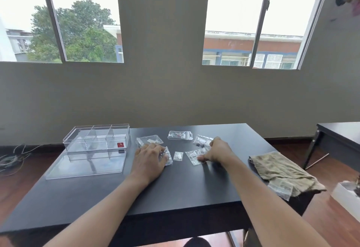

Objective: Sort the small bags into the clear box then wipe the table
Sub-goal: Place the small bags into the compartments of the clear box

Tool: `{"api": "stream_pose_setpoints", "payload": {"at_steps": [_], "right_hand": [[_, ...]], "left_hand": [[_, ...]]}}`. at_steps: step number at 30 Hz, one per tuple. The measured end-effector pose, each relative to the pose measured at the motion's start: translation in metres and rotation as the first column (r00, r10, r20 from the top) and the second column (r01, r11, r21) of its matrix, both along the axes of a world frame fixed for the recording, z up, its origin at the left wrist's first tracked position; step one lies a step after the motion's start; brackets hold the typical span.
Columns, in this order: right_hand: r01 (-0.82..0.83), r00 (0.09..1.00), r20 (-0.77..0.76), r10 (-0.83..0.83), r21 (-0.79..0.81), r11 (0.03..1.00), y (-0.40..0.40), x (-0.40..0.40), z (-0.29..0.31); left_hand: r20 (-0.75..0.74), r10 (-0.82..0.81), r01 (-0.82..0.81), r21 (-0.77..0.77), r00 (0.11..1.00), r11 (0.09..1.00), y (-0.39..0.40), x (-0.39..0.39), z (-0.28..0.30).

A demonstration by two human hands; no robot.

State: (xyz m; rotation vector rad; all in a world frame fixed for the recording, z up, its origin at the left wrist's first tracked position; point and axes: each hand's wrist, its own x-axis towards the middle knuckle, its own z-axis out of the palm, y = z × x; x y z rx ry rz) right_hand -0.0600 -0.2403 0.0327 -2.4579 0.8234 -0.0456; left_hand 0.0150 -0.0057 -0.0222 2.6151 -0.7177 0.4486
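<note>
A clear box (97,139) with dividers stands on the far left of the black table (185,192), its lid (85,166) lying flat in front of it. Several small clear bags lie mid-table. My left hand (151,160) lies palm down on one small bag (168,156). My right hand (216,150) pinches the edge of another bag (194,157). Between them sits a tiny bag (178,156). Further back lie a bag with white contents (150,140), a zip bag (180,135) and a bag with dark bits (201,141).
An olive cloth (280,170) lies crumpled at the table's right edge, with one more clear bag (281,188) poking out beneath it. A second dark table (341,135) stands to the right. Cables (11,159) lie on the wooden floor at left.
</note>
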Motion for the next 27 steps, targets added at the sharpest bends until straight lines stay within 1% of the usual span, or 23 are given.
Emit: {"api": "stream_pose_setpoints", "payload": {"at_steps": [3,6,9,13,14,16,18,20,22,24,27], "right_hand": [[0.018,0.997,0.072,-0.018,0.008,1.000,0.005,-0.004,-0.003],[0.049,0.986,0.159,-0.045,-0.023,0.999,0.014,-0.010,-0.004],[0.078,0.975,0.211,-0.068,-0.038,0.996,0.022,-0.015,-0.002],[0.068,0.969,0.240,-0.060,-0.029,0.997,0.025,-0.024,0.010],[0.057,0.959,0.279,-0.046,-0.033,0.998,0.025,-0.026,0.014],[0.011,0.899,0.437,0.013,-0.053,0.999,0.026,-0.028,0.021],[-0.024,0.797,0.599,0.077,-0.096,0.995,0.031,-0.027,0.029],[-0.043,0.691,0.708,0.145,-0.159,0.986,0.038,-0.020,0.039],[-0.088,0.602,0.768,0.219,-0.209,0.974,0.048,-0.009,0.046],[-0.146,0.530,0.803,0.272,-0.230,0.962,0.063,0.006,0.052],[-0.252,0.477,0.819,0.318,-0.219,0.943,0.089,0.031,0.055]], "left_hand": [[-0.003,-0.008,0.008,-0.039,1.000,0.999,-0.001,-0.005,0.000],[-0.010,-0.040,0.039,-0.057,0.999,0.998,-0.002,-0.008,0.005],[-0.007,-0.067,0.066,-0.084,0.998,0.994,-0.003,-0.013,0.007],[0.037,-0.084,0.089,-0.185,0.996,0.979,0.000,-0.017,0.006],[0.045,-0.077,0.085,-0.215,0.996,0.973,0.001,-0.018,0.006],[0.081,-0.063,0.083,-0.276,0.995,0.958,0.004,-0.018,0.009],[0.134,-0.060,0.102,-0.333,0.989,0.937,0.008,-0.016,0.014],[0.175,-0.053,0.117,-0.382,0.983,0.917,0.015,-0.012,0.023],[0.199,-0.040,0.122,-0.419,0.979,0.900,0.027,-0.004,0.034],[0.185,-0.007,0.094,-0.467,0.983,0.879,0.043,0.007,0.044],[0.142,0.059,0.029,-0.549,0.988,0.835,0.074,0.025,0.059]]}}
